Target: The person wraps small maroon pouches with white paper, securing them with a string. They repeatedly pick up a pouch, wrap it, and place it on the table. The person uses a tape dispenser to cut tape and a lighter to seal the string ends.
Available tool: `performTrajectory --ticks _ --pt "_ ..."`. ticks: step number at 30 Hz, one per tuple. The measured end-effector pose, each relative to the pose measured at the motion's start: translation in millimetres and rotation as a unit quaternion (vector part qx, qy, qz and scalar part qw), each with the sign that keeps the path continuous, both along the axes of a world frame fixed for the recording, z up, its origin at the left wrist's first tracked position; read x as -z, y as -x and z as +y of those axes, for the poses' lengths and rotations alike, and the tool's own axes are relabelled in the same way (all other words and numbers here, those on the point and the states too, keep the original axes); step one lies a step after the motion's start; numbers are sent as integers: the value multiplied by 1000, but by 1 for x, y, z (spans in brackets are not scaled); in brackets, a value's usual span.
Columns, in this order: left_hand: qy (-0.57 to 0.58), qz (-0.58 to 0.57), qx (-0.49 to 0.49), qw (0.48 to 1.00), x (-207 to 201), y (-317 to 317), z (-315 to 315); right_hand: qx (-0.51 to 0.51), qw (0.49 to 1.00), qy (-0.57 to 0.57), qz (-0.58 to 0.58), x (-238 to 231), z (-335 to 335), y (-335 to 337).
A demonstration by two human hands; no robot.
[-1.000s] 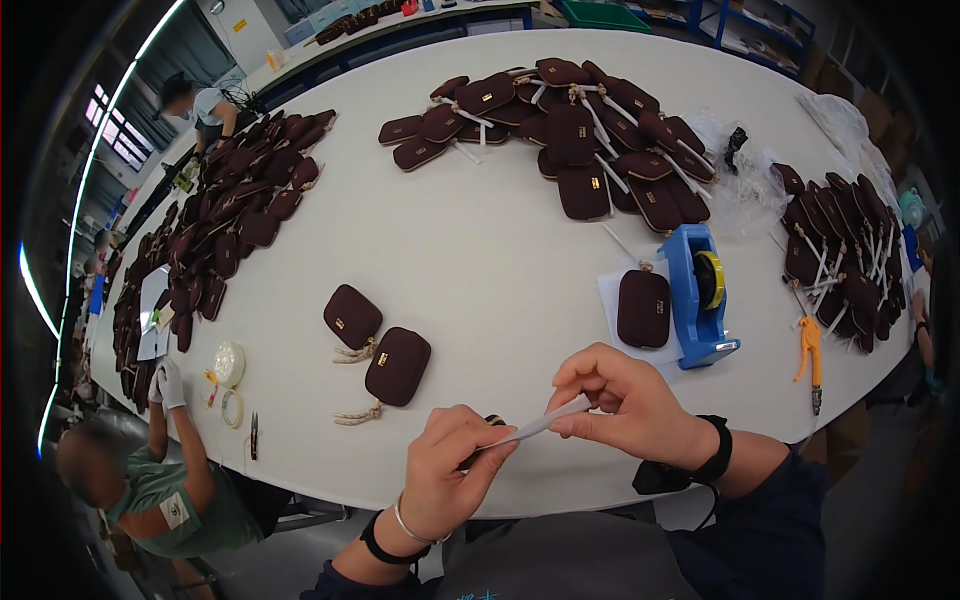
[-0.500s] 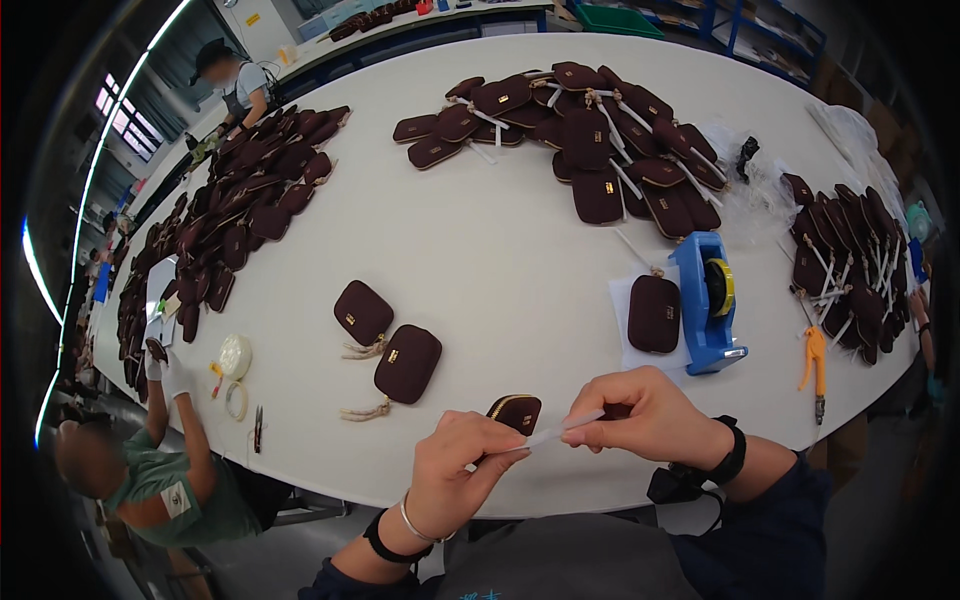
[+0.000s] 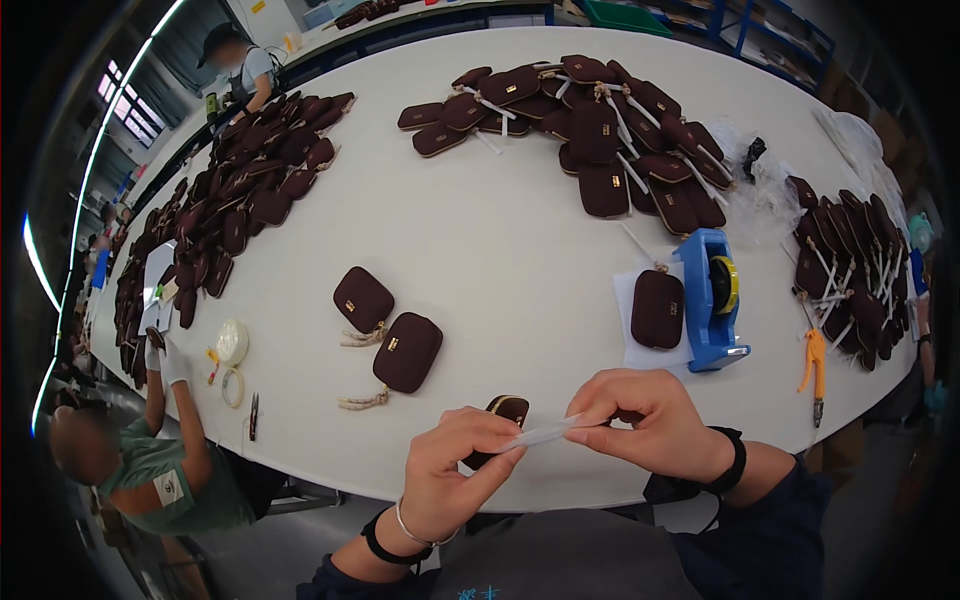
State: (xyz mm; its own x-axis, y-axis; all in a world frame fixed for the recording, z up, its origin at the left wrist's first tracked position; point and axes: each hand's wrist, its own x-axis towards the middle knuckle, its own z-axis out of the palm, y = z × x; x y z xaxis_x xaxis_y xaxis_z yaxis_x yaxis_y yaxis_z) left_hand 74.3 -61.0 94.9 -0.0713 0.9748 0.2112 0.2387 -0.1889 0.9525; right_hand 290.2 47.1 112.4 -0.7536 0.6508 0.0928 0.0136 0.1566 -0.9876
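A thin, whitish translucent strip (image 3: pixel 546 433) stretches between my hands near the table's front edge. My left hand (image 3: pixel 452 468) pinches its left end between thumb and fingers, and my right hand (image 3: pixel 652 422) pinches the right end. Just behind and partly under the strip is a small dark brown zip pouch (image 3: pixel 509 408), mostly covered by my fingers. Farther left lie two more brown pouches, an upper one (image 3: pixel 364 299) and a lower one (image 3: pixel 408 353), with beige cord tassels. To the right, another pouch (image 3: pixel 657 312) rests on white paper beside a blue tape dispenser (image 3: pixel 704 330).
Brown pouches are heaped at left (image 3: pixel 235 190), far centre (image 3: pixel 598 130) and right (image 3: pixel 850 250). An orange-handled tool (image 3: pixel 815 365) lies at right; tape rolls (image 3: pixel 232 342) and snips (image 3: pixel 254 415) lie at left. Another person (image 3: pixel 160 475) works at the left edge.
The strip looks wider and more drawn out between my hands. My left hand has shifted slightly left, and more of the pouch beneath shows. The whole view has tilted a little.
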Motion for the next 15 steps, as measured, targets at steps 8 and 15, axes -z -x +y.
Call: performTrajectory --ticks 8,15 --pt "86 -17 -22 996 -6 -2 -2 3 999 -33 25 2 -2 3" --pt "-6 135 60 989 0 7 1 15 998 58 -23 -4 -4 4"
